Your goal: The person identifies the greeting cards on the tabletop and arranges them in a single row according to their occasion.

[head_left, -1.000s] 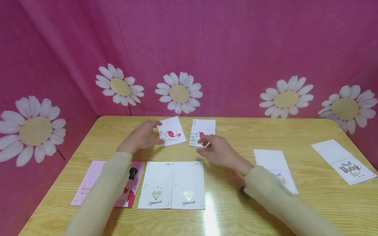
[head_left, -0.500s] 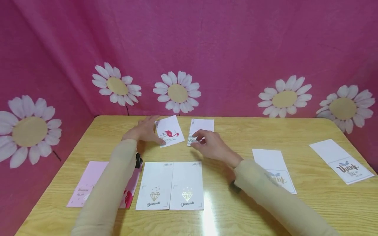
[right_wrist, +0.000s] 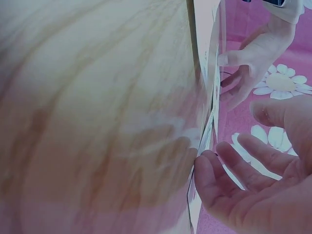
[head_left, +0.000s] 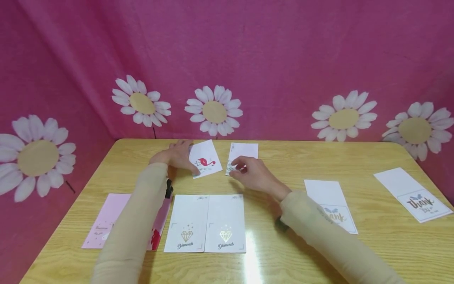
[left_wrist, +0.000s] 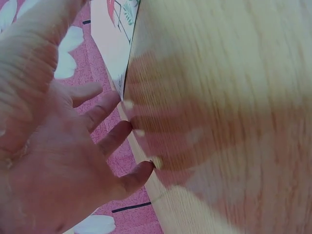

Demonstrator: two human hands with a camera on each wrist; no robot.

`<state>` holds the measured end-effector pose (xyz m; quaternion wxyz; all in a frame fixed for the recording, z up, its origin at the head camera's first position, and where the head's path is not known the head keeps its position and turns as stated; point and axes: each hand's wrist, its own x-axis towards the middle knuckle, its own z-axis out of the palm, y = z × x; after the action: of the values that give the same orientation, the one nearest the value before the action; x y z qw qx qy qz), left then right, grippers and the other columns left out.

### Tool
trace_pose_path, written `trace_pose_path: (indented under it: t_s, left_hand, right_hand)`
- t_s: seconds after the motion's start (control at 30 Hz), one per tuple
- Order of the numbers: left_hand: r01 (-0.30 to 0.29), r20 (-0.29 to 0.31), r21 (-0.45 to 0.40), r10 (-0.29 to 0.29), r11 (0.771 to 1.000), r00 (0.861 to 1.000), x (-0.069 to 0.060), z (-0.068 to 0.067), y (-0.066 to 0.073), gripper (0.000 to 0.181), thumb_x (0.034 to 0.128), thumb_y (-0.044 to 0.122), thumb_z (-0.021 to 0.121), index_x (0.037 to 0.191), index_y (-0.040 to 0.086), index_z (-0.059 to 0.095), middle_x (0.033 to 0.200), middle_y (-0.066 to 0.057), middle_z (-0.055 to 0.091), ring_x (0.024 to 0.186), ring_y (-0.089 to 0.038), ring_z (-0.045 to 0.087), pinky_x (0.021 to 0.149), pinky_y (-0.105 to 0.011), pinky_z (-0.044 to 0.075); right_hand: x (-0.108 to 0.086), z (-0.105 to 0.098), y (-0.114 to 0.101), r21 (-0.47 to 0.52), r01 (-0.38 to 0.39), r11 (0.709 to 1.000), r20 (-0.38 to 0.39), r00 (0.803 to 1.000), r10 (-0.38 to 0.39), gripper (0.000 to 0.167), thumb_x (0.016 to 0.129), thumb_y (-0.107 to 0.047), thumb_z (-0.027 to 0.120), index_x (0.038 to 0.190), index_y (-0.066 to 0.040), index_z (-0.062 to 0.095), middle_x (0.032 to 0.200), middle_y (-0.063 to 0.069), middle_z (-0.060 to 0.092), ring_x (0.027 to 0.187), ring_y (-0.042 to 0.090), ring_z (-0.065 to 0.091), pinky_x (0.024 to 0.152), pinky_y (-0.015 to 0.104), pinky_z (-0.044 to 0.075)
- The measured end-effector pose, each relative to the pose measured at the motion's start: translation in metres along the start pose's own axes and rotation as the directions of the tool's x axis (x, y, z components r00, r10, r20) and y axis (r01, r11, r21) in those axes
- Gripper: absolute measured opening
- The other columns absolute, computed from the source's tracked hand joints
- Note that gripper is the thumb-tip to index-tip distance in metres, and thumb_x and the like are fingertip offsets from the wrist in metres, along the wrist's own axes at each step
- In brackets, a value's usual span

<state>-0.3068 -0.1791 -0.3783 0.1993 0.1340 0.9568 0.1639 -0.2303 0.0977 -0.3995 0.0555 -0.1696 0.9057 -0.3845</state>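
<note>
A white flamingo card (head_left: 207, 150) lies slightly turned near the table's far edge. My left hand (head_left: 175, 155) is at its left side, fingers spread and the thumb at the card's lower left corner. In the left wrist view, the fingertips (left_wrist: 124, 126) rest on the wood beside the card (left_wrist: 109, 44). To the right lies a second flamingo card (head_left: 248, 149), its picture mostly covered by my right hand (head_left: 253, 173). The right wrist view has that hand (right_wrist: 258, 195) with loosely bent fingers touching or close to the card's edge, thumb apart from them.
Two white diamond cards (head_left: 189, 209) lie side by side in front. A pink card (head_left: 106, 221) is partly under the left sleeve. Thank-you cards lie at the right, one (head_left: 328, 191) partly behind the right sleeve, another (head_left: 413, 195) farther out. A pink daisy-patterned cloth (head_left: 276, 71) hangs behind the table.
My left fingers have moved outward past the left flamingo card's far corner. The right hand has shifted left over the other flamingo card, covering its picture. Both cards lie nearly as before.
</note>
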Motion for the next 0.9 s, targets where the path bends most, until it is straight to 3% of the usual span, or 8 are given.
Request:
trace_pose_path:
  t_s: [0.27, 0.43, 0.63, 0.83, 0.9]
  left_hand:
    - [0.087, 0.028, 0.066, -0.089, 0.994, 0.996, 0.009, 0.004, -0.005, 0.117, 0.0701, 0.05, 0.085, 0.161, 0.013, 0.022, 0.154, -0.024, 0.026, 0.133, -0.041, 0.03, 0.11, -0.06, 0.041]
    - [0.096, 0.028, 0.087, -0.099, 0.992, 0.995, 0.008, 0.002, 0.001, 0.116, 0.0703, 0.053, 0.085, 0.159, 0.013, 0.024, 0.15, -0.025, 0.027, 0.132, -0.042, 0.031, 0.109, -0.059, 0.042]
    - [0.087, 0.029, 0.077, -0.09, 0.993, 0.996, 0.004, 0.002, 0.006, 0.115, 0.0709, 0.056, 0.086, 0.157, 0.009, 0.026, 0.156, -0.027, 0.022, 0.137, -0.043, 0.028, 0.112, -0.06, 0.039]
    - [0.088, 0.033, 0.115, -0.092, 0.989, 0.995, 0.003, 0.004, 0.009, 0.122, 0.0691, 0.061, 0.086, 0.157, 0.002, 0.024, 0.157, -0.029, 0.023, 0.137, -0.044, 0.029, 0.114, -0.061, 0.039]
    - [0.092, 0.028, 0.123, -0.096, 0.988, 0.995, 0.003, 0.003, 0.009, 0.122, 0.0693, 0.061, 0.085, 0.156, 0.002, 0.024, 0.156, -0.029, 0.024, 0.136, -0.043, 0.029, 0.113, -0.06, 0.039]
  right_hand:
    - [0.01, 0.004, -0.007, -0.012, 0.028, 1.0, 0.013, 1.0, -0.027, 0.032, 0.095, -0.023, 0.069, 0.121, -0.005, 0.069, 0.113, 0.014, 0.072, 0.098, 0.024, 0.066, 0.092, 0.041, 0.055]
    - [0.029, 0.01, -0.011, -0.082, 0.045, 0.996, -0.004, 0.999, -0.045, 0.038, 0.093, -0.022, 0.073, 0.123, 0.001, 0.069, 0.116, 0.017, 0.071, 0.105, 0.029, 0.066, 0.095, 0.043, 0.054]
    - [0.051, 0.02, -0.015, -0.245, -0.037, 0.969, 0.002, 0.999, 0.039, 0.052, 0.086, -0.036, 0.082, 0.126, -0.004, 0.07, 0.117, 0.012, 0.066, 0.111, 0.035, 0.057, 0.094, 0.051, 0.05]
    - [0.06, 0.028, -0.016, -0.322, -0.096, 0.942, 0.012, 0.994, 0.105, 0.044, 0.081, -0.045, 0.085, 0.103, -0.008, 0.072, 0.111, 0.009, 0.056, 0.109, 0.034, 0.047, 0.094, 0.057, 0.044]
    - [0.062, 0.029, -0.019, -0.319, -0.111, 0.941, 0.009, 0.993, 0.12, 0.045, 0.08, -0.044, 0.086, 0.104, -0.008, 0.072, 0.111, 0.009, 0.055, 0.108, 0.034, 0.046, 0.095, 0.056, 0.043]
